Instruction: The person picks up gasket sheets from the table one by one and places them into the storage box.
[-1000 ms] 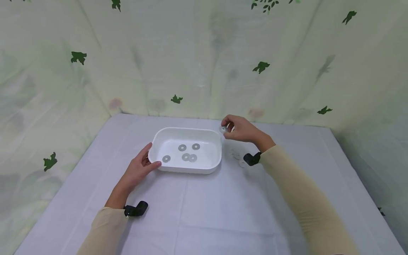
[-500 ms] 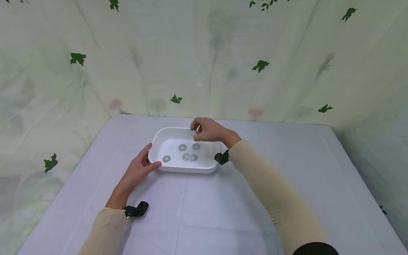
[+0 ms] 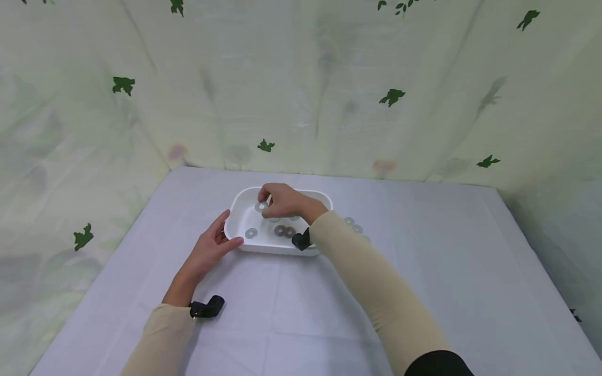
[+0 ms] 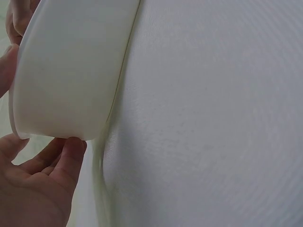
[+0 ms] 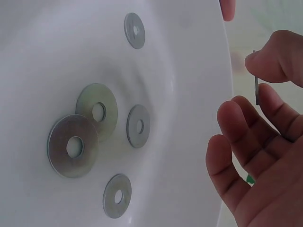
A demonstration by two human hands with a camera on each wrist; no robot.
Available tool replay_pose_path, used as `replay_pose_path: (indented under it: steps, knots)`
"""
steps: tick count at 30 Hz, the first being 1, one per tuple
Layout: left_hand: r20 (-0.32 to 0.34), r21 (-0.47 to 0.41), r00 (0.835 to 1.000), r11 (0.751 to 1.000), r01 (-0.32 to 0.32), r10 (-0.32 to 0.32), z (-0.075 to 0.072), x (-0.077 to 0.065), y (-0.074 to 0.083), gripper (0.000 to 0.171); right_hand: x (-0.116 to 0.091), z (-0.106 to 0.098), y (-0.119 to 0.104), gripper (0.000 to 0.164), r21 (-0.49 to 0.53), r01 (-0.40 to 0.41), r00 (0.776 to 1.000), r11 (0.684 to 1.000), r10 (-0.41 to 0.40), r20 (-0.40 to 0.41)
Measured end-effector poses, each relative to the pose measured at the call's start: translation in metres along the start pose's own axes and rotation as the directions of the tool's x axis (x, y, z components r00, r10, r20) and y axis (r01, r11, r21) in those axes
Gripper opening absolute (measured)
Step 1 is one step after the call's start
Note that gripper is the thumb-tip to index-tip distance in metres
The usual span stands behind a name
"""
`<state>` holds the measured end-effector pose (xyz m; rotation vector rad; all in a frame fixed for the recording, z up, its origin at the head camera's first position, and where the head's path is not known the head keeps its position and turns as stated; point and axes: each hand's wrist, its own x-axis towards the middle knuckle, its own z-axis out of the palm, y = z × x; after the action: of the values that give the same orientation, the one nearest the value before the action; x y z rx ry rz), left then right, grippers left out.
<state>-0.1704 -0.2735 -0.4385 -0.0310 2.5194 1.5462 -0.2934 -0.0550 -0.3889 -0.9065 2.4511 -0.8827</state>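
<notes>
A white tray (image 3: 277, 249) with rounded corners stands on the table. Its left end is gripped by my left hand (image 3: 209, 250), thumb at the front rim and fingers along the side. Over the tray, my right hand (image 3: 287, 201) pinches a flat metal washer (image 3: 261, 207) between thumb and fingers. The right wrist view shows this washer (image 5: 256, 85) edge-on, apart from the tray floor. Several washers lie inside, among them one (image 5: 72, 146) overlapping another (image 5: 102, 101). Part of the tray's right side is hidden by my right hand and forearm.
Several more washers (image 3: 357, 228) lie on the white tablecloth (image 3: 423, 271) right of the tray, partly behind the right sleeve. A leaf-patterned curtain (image 3: 301, 94) hangs behind the table. A black camera (image 3: 209, 307) is strapped to the left wrist.
My right hand has carried the pinched washer leftward, from beside the tray's right end to above its left part. My left hand has kept its hold on the tray.
</notes>
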Motion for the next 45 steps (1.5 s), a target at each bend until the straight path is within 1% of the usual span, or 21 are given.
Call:
replay_pose_path:
  steps: [9, 18, 25, 27, 30, 32, 37, 41, 45]
  knots:
    - [0.001, -0.006, 1.0, 1.0, 0.011, -0.011, 0.001, -0.001, -0.003, 0.095, -0.001, 0.002, -0.004, 0.033, 0.029, -0.006, 1.0, 1.0, 0.007, -0.008]
    - [0.002, 0.006, 1.0, 1.0, 0.01, -0.01, 0.003, -0.001, 0.0, 0.092, 0.0, 0.002, -0.009, 0.033, 0.026, 0.0, 1.0, 1.0, 0.0, -0.002]
    - [0.001, 0.003, 1.0, 1.0, 0.015, -0.015, 0.003, -0.001, 0.002, 0.092, 0.0, -0.006, -0.006, 0.047, 0.02, 0.025, 1.0, 0.999, -0.025, -0.01]
    - [-0.004, 0.004, 1.0, 1.0, 0.014, -0.014, 0.003, -0.001, 0.002, 0.092, -0.004, -0.011, -0.006, 0.046, 0.015, 0.036, 0.999, 0.999, -0.036, -0.016]
    - [-0.011, 0.006, 1.0, 1.0, 0.009, -0.009, 0.002, -0.001, 0.001, 0.093, -0.014, -0.019, -0.002, 0.044, 0.01, 0.053, 0.998, 0.999, -0.053, -0.016]
    - [-0.012, 0.011, 1.0, 1.0, 0.002, -0.002, 0.002, 0.0, 0.001, 0.093, -0.024, -0.025, 0.002, 0.042, -0.003, 0.061, 0.998, 0.998, -0.061, -0.015]
    - [-0.016, 0.022, 1.0, 1.0, -0.003, 0.004, 0.001, 0.001, -0.001, 0.094, -0.057, -0.043, 0.014, 0.036, -0.074, 0.078, 0.997, 0.994, -0.08, -0.02]
    - [-0.018, 0.038, 1.0, 0.999, 0.006, -0.005, 0.001, 0.001, -0.001, 0.095, -0.089, -0.056, 0.023, 0.03, -0.105, 0.09, 0.993, 0.99, -0.097, -0.067]
    - [-0.015, 0.049, 1.0, 0.999, 0.01, -0.01, 0.001, 0.001, -0.001, 0.095, -0.12, -0.067, 0.033, 0.027, -0.083, 0.095, 0.986, 0.992, -0.105, -0.127]
